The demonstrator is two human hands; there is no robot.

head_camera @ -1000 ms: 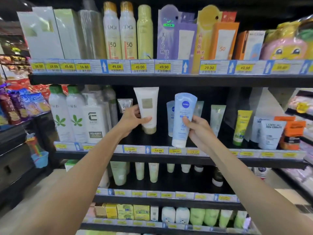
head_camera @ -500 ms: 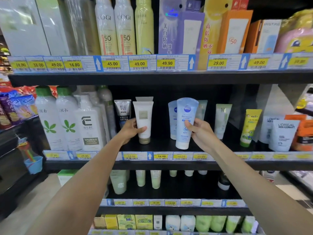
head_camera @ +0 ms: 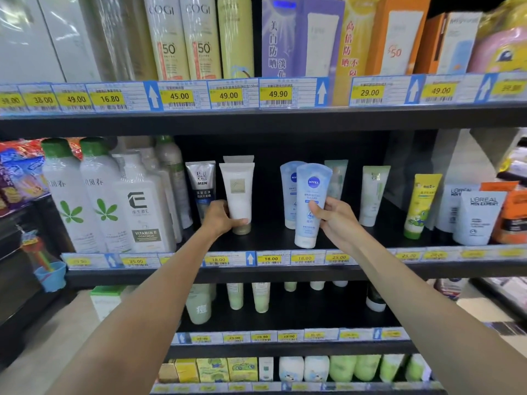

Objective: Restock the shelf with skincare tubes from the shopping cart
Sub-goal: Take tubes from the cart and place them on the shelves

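My left hand grips the lower part of a white tube with a gold cap, which stands cap-down on the middle shelf beside a dark MEN tube. A second white tube is partly hidden behind it. In my right hand I hold a light-blue Nivea tube, upright, its cap low over the shelf's front edge. Another Nivea tube stands just behind it. The shopping cart is out of view.
White bottles with green leaf prints fill the shelf's left. Green, yellow and L'Oreal tubes stand to the right. Price labels line the front edge. Spray cans and boxes sit on the shelf above, more tubes below.
Both tubes came down from mid-air to shelf level. The white tube now stands on the shelf beside the MEN tube, and the Nivea tube has sunk to the front edge.
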